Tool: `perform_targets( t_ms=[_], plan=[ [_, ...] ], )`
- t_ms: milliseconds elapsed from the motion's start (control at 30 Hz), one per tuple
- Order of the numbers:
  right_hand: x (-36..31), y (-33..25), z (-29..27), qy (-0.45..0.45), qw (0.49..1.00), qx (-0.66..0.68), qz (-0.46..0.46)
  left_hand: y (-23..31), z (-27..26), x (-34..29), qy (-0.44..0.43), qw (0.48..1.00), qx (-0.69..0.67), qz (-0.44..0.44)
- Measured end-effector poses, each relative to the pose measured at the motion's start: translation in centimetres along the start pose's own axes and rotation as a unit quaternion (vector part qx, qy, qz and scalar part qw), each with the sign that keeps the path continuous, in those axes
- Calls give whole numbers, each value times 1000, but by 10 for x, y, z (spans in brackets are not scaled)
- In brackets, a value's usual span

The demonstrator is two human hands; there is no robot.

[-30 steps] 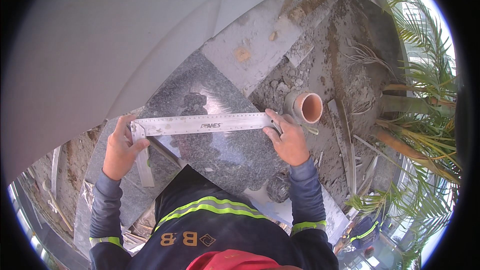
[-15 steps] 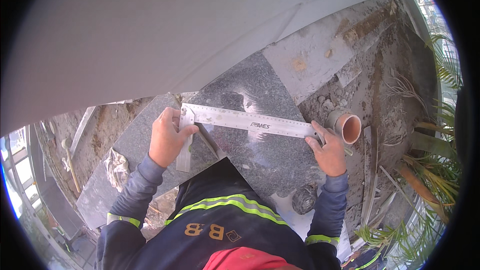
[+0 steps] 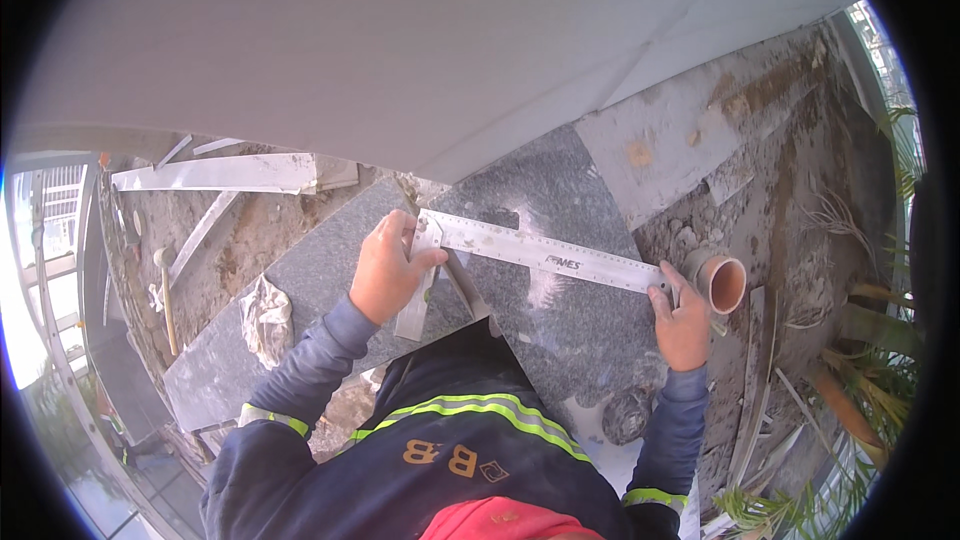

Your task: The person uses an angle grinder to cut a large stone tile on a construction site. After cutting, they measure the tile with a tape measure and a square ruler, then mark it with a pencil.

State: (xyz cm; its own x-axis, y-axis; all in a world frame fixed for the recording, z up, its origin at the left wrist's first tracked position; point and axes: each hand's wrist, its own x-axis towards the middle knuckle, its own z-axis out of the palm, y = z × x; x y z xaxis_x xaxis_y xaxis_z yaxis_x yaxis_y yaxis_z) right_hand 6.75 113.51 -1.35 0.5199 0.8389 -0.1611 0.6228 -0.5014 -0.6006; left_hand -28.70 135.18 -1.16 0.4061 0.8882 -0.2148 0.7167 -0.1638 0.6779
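Observation:
A metal try square (image 3: 550, 252) spans the space between my hands, above a dark grey speckled stone slab (image 3: 560, 330). My left hand (image 3: 387, 265) grips it at the corner, thumb on the face, with the short arm pointing down toward my body. My right hand (image 3: 684, 318) pinches the far end of the long graduated blade between thumb and fingers. A thin greenish stick, possibly a pencil, shows by the right hand; most of it is hidden. Whether the blade touches the slab cannot be told.
A pale wall (image 3: 400, 50) rises close ahead. An orange-brown pipe (image 3: 724, 285) stands just right of my right hand. A crumpled cloth (image 3: 267, 320) lies on the left slab. A mallet (image 3: 165, 290) and metal strips lie left; palm fronds (image 3: 870, 370) hang at right.
The view has shifted, so hands, square and slabs appear farther right, and a long white beam shows at left. Both hands keep their hold on the square.

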Motion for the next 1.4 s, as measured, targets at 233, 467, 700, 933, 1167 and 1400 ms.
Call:
perform_targets(
  t_ms=[233, 467, 700, 933, 1167, 1400],
  plan=[
    [-2, -17, -7, -46, 998, 8, 34, 8, 2, -6, 70, 992, 79, 68],
    [-2, -22, -12, -72, 996, -3, 45, 5, 1, -4, 54, 993, 66, 83],
    [0, -22, -6, -39, 999, -34, 15, 3, 4, -3, 63, 994, 63, 58],
    [-1, -16, -8, -50, 999, -6, 11, 10, 8, -6, 82, 995, 34, 49],
    [0, -20, -8, -42, 999, -6, 26, 7, 8, -5, 58, 996, 41, 50],
    [-4, -11, -7, -21, 1000, 5, 15, 3, 10, -3, 54, 996, 61, 40]
  ],
)
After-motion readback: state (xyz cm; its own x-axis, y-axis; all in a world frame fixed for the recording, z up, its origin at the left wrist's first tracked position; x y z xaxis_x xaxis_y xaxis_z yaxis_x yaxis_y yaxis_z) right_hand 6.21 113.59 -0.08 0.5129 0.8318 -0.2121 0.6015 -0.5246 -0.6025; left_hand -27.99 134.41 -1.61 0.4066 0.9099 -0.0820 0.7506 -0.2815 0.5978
